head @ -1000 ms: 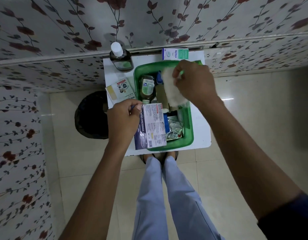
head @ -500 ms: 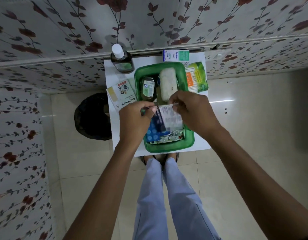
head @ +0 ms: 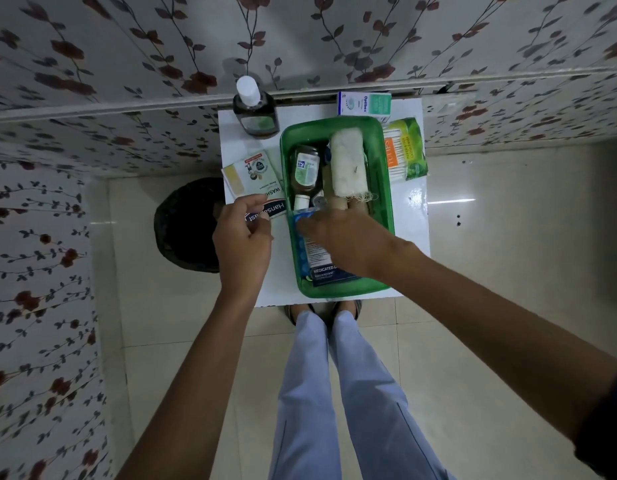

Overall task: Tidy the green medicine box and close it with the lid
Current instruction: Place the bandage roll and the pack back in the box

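The green medicine box (head: pixel 387 216) stands open on the small white table (head: pixel 411 220). Inside lie a small brown bottle (head: pixel 305 168), a white gauze roll (head: pixel 346 164) and a blue dressing packet (head: pixel 315 259) at the near end. My right hand (head: pixel 348 239) rests over that packet, its fingers on the far edge. My left hand (head: pixel 243 237) is left of the box, pinching a navy Hansaplast packet (head: pixel 268 211) just above the table. No lid is in view.
Around the box are a dark bottle with a white cap (head: pixel 255 114), a white-and-green carton (head: pixel 364 103), a cotton bud pack (head: pixel 405 150) and a plaster packet (head: pixel 253 174). A black bin (head: pixel 187 226) stands on the floor to the left. A flowered wall is close behind.
The gauze roll went from my right hand into the box. The blue dressing packet, first in my left hand, now lies in the box under my right hand. My left hand took the Hansaplast packet.
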Demonstrator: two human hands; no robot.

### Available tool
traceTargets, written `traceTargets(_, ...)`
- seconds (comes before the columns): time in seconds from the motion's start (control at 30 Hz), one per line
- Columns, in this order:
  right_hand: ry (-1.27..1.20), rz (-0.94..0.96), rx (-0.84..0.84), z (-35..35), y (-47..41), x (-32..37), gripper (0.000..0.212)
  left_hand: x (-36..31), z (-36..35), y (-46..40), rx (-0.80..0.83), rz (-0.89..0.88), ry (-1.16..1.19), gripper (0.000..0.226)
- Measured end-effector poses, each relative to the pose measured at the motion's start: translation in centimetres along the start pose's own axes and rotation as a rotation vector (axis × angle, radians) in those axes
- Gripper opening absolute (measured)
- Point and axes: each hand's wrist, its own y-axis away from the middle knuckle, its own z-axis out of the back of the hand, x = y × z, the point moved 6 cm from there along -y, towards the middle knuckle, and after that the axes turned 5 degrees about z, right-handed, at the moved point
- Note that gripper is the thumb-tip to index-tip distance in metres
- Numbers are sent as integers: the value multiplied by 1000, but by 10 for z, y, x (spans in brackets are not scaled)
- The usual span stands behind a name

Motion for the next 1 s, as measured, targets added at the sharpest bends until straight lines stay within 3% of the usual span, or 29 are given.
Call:
traceTargets(0.07, -129, -69, -124, 0, 7, -13, 48, 3, -1, -3, -9, 6, 3, 25)
traceTargets(0.17, -354, -124, -381, 12, 13, -27, 26, 14, 1, -19, -73, 55, -42, 26)
traceTargets(0.27, -574, -252, -566, 36, 13, -51, 18, 30, 0, -49, -128, 143, -145, 40)
traceTargets(0.33, -644, -363, -651, 52, 13, -72, 18, 28, -4, -66, -127, 112, -317, 58)
traceTargets(0.4, -629, -474, -751, 61, 16, -95, 19, 14, -17, -78, -56, -33, -581, 74)
traceTargets(0.5, -549, -702, -850, 52, 27, -131, 24, 3, -30, -93, 50, -113, -812, 83)
traceTargets(0.6, -535, -921, -763, 22, 37, -169, 34, 4, -27, -105, 51, -28, -810, 83)
traceTargets(0.77, -497, -962, -394, -9, 16, -185, 74, 8, -12, -114, 57, 16, -761, 52)
traceTargets(0.9, -478, -1019, -310, -11, 9, -187, 88, -10, 13, -91, -13, 12, -426, 23)
traceTargets(1.0, -587, -1066, -308, -12, 10, -192, 85, -32, 35, -62, -137, -36, -355, 21)
